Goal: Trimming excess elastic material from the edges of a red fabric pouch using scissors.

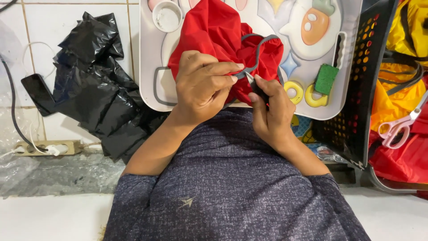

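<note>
A bunched red cloth (214,31) with a grey strap (261,42) sewn to it lies on a white plastic tray (149,53). My left hand (203,85) pinches the grey strap and cloth at its lower edge. My right hand (269,111) holds a small black cutting tool with a metal tip (249,79) right against the strap, next to my left fingertips. Both hands hover above the tray's near edge, over my lap.
A black plastic bag (96,85), a dark phone (38,93) and a power strip (42,147) lie at the left. On the tray sit a white cup (167,15), a green sponge (327,79) and yellow rings (294,91). A black basket (356,89), yellow and red cloth and pink scissors (397,127) stand right.
</note>
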